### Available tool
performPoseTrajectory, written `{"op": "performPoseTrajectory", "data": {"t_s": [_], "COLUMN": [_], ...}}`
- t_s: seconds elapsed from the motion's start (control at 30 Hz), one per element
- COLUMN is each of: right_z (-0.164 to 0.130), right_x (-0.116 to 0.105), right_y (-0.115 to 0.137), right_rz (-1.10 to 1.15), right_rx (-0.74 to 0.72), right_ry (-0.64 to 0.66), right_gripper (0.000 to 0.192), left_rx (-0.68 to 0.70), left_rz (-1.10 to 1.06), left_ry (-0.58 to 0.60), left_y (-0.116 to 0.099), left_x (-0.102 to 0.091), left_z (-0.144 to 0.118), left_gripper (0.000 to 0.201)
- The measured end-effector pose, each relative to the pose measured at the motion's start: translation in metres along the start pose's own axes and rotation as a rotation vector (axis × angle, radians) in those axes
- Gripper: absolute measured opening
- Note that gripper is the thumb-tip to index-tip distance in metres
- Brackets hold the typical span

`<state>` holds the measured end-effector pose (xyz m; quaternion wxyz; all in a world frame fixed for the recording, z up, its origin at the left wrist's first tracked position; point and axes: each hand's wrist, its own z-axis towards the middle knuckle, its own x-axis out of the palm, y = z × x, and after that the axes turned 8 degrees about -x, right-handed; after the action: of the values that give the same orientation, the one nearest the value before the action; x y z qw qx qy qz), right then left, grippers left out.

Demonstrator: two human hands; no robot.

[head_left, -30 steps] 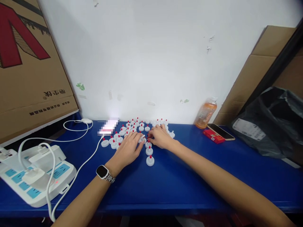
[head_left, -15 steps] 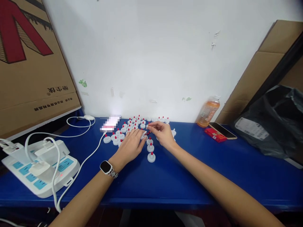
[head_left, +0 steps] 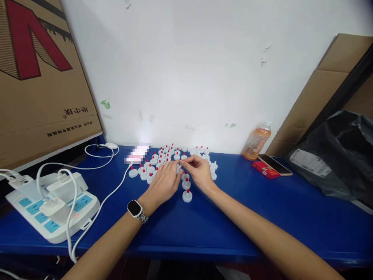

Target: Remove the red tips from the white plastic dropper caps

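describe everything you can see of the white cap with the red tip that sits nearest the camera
The nearest cap is a small round piece that looks like white plastic, a flat disc base with a short neck rising from its middle and a red tip on top. It stands upright on the blue table, the front one of a short line of three caps running back toward the cluster. It lies between the two wrists, just in front of the left hand and the right hand; neither appears to touch it.
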<state>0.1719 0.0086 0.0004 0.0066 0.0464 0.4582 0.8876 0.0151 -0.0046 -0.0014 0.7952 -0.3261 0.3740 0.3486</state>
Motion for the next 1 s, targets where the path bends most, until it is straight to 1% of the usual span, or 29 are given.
{"op": "performPoseTrajectory", "data": {"t_s": [0.2, 0.37, 0.43, 0.5, 0.57, 0.63, 0.7, 0.77, 0.8, 0.87, 1.0], "right_z": [-0.005, -0.01, -0.005, 0.008, 0.031, 0.06, 0.088, 0.109, 0.116, 0.123, 0.124], "right_x": [0.005, 0.014, 0.014, 0.01, 0.002, -0.009, -0.018, -0.022, -0.022, -0.019, -0.008], "right_y": [-0.003, 0.002, 0.004, 0.003, -0.001, -0.01, -0.024, -0.039, -0.046, -0.059, -0.07], "right_rz": [-0.004, 0.003, 0.0, -0.041, -0.151, -0.359, -0.575, -0.756, -0.847, -0.96, -1.003], "right_rx": [-0.003, -0.032, -0.037, -0.058, -0.116, -0.188, -0.216, -0.167, -0.129, -0.069, -0.028], "right_ry": [-0.028, -0.059, -0.034, 0.015, 0.047, 0.052, 0.043, 0.135, 0.2, 0.298, 0.37], "right_gripper": [0.022, 0.022, 0.02, 0.019, 0.016, 0.011, 0.007, 0.008, 0.01, 0.012, 0.009], "left_rx": [-0.006, 0.007, -0.016, -0.052, -0.08, -0.073, -0.056, -0.048, -0.049, -0.047, -0.024], "left_rz": [-0.041, -0.1, -0.134, -0.155, -0.154, -0.138, -0.12, -0.112, -0.112, -0.113, -0.118], "left_ry": [-0.023, -0.056, -0.065, -0.09, -0.115, -0.11, -0.093, -0.08, -0.074, -0.057, -0.024], "left_y": [0.002, 0.004, 0.005, 0.006, 0.009, 0.012, 0.015, 0.016, 0.016, 0.016, 0.015], "left_x": [0.001, 0.001, 0.001, 0.001, 0.001, 0.0, -0.003, -0.005, -0.006, -0.007, -0.008], "left_z": [0.0, 0.001, 0.002, 0.003, 0.004, 0.004, 0.004, 0.004, 0.004, 0.004, 0.005], "left_gripper": [0.038, 0.041, 0.042, 0.049, 0.06, 0.061, 0.049, 0.037, 0.032, 0.028, 0.02]}}
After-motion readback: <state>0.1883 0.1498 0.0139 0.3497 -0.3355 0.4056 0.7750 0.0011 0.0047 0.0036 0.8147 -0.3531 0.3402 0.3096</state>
